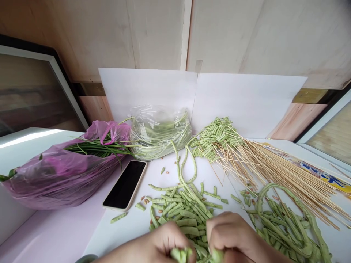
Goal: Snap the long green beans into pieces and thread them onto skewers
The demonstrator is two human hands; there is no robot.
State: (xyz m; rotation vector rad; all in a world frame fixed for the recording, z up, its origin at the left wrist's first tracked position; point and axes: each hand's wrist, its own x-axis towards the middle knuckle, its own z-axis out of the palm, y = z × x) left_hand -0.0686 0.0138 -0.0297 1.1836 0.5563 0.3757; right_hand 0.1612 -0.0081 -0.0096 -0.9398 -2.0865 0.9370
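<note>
I have both hands at the bottom centre of the frame, side by side with a narrow gap between them. My left hand (pixel 171 239) is curled closed, its fingers wrapped round a bunch of green bean pieces (pixel 181 255) that pokes out beneath them; I can't count the pieces. My right hand (pixel 233 235) is closed as well, pinching a green bean end (pixel 217 255) whose tip shows at the lower edge; the rest is hidden from me. Just beyond my knuckles, at lower centre, I see a pile of snapped beans (pixel 186 212), with long beans (pixel 184 166) trailing up from it and a few reddish seeds (pixel 146 200) by its left side. At lower right I have another heap of beans (pixel 287 223), some long and looped. Above it, pale wooden sticks (pixel 282 173) fan from the right side toward centre, where their far ends meet a stack of short bean pieces (pixel 219 135). A printed wrapper (pixel 323 174) lies beside the sticks. Left of centre I see a phone (pixel 125 185) lying screen up, its screen dark, near a purple bag (pixel 65 175) of long green stalks (pixel 95 148). A clear bag (pixel 160 135) of long beans sits at middle centre, before white panels (pixel 241 102).
</note>
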